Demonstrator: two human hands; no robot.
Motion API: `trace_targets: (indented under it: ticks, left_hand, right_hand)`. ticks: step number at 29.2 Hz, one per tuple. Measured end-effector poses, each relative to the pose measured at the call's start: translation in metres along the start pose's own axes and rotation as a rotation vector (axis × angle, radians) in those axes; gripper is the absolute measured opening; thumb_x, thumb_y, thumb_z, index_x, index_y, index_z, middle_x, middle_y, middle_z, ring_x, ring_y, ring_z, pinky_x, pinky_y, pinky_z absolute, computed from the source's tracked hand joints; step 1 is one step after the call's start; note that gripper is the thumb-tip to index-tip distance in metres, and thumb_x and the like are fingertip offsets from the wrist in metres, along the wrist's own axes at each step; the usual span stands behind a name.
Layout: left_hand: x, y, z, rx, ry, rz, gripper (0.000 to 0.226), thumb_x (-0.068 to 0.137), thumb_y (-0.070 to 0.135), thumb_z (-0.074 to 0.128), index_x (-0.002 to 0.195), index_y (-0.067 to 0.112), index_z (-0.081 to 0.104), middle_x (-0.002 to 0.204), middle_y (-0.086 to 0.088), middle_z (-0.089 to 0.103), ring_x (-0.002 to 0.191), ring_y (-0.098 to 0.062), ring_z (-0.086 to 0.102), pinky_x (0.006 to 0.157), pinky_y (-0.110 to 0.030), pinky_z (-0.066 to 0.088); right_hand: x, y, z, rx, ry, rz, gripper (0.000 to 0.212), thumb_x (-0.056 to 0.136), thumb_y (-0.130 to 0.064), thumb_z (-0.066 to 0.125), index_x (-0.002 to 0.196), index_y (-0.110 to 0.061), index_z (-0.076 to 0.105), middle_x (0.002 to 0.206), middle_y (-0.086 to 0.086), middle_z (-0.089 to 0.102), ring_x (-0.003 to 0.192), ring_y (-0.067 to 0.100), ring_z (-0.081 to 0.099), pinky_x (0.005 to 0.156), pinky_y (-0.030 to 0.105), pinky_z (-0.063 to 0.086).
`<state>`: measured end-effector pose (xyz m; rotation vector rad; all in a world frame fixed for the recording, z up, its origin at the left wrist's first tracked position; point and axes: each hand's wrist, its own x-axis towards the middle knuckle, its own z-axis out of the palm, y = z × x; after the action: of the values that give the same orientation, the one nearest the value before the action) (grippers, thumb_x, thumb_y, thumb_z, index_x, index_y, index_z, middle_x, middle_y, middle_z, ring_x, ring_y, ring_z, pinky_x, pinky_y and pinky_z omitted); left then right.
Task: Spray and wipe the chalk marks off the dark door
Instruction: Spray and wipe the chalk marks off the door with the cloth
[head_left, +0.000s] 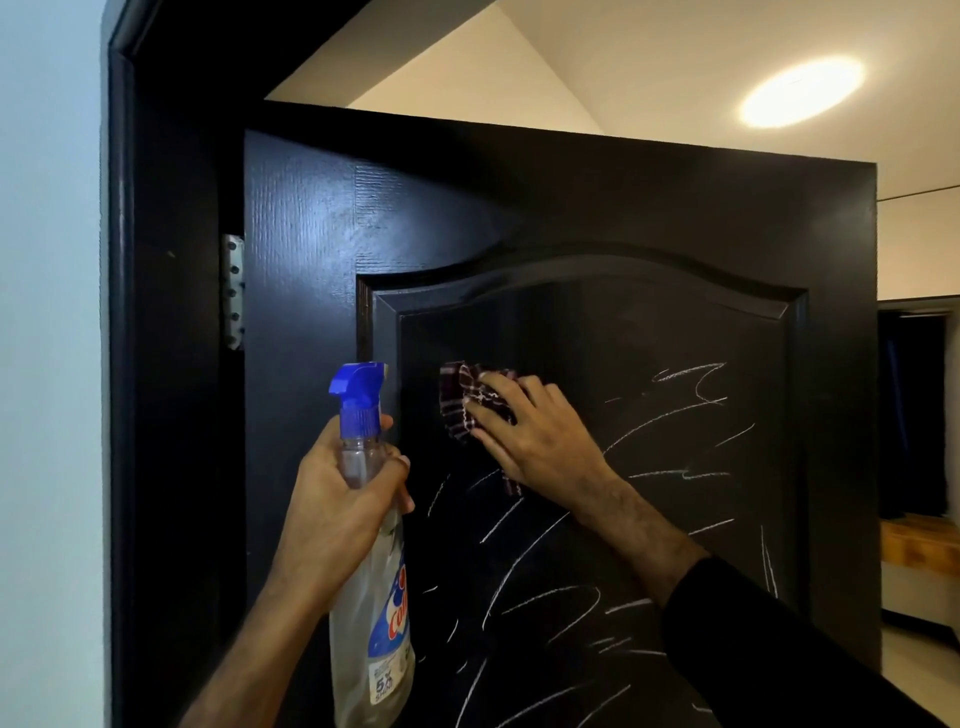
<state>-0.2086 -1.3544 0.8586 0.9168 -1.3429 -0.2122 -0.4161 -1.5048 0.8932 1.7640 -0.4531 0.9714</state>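
Cream ceiling with a round light (802, 92) glowing over a half-open dark door (332, 218) covered in chalk scribbles.

Right hand (530, 431) has its fingers (493, 410) spread flat, pressing a dark checked cloth (462, 400) against the upper left of the door's raised panel, up near the arched moulding. Chalk marks (680, 441) run all over the panel to the right of that hand and below it. Left hand (337, 493) is wrapped tight around the neck of a clear spray bottle (371, 597) with a blue trigger head (358, 395), held upright just beside the door's left side. Silver hinge (234, 291) shows on the black frame, pale wall to the left.
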Motion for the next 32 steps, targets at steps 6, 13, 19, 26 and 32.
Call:
trace_targets:
  ticks: [6,13,19,26,32]
  left_hand:
    - [-0.001,-0.002,-0.007,0.008,0.022,-0.006,0.032,0.090,0.016,0.068,0.114,0.035,0.057,0.088,0.008,0.073,0.069,-0.020,0.076,0.067,-0.035,0.061]
    - [-0.008,-0.004,-0.010,-0.003,0.024,-0.011,0.032,0.091,0.016,0.067,0.114,0.037,0.058,0.087,0.004,0.074,0.068,-0.020,0.076,0.058,-0.023,0.061]
    - [-0.015,-0.005,-0.012,0.010,0.031,-0.030,0.032,0.091,0.016,0.067,0.115,0.035,0.057,0.088,0.004,0.073,0.068,-0.020,0.075,0.059,-0.023,0.061]
    - [-0.028,-0.005,-0.013,0.047,0.019,-0.055,0.029,0.091,0.014,0.067,0.113,0.031,0.057,0.084,0.003,0.073,0.068,-0.019,0.075,0.058,-0.017,0.058]
    - [-0.040,-0.006,-0.006,0.059,-0.026,-0.067,0.024,0.092,0.013,0.067,0.107,0.030,0.058,0.082,-0.001,0.073,0.066,-0.021,0.075,0.062,-0.026,0.061]
  right_hand:
    - [0.038,0.035,-0.015,-0.047,0.076,0.326,0.035,0.100,-0.034,0.062,0.129,-0.015,0.067,0.139,0.017,0.055,0.106,0.031,0.056,0.074,0.041,0.051]
    - [0.028,-0.013,-0.001,-0.007,0.025,0.106,0.037,0.098,-0.035,0.062,0.130,-0.016,0.064,0.140,0.017,0.054,0.105,0.030,0.055,0.077,0.041,0.050]
    - [-0.011,-0.060,0.015,0.020,-0.143,-0.123,0.059,0.085,-0.034,0.078,0.136,-0.017,0.055,0.148,0.016,0.041,0.113,0.031,0.048,0.083,0.045,0.052]
    - [-0.010,-0.031,0.003,-0.040,0.049,0.294,0.034,0.097,-0.028,0.068,0.128,-0.016,0.067,0.138,0.015,0.057,0.101,0.029,0.056,0.074,0.040,0.050]
    - [-0.016,-0.016,-0.011,-0.056,0.041,0.397,0.033,0.099,-0.029,0.060,0.127,-0.013,0.069,0.135,0.017,0.059,0.099,0.031,0.060,0.072,0.040,0.052]
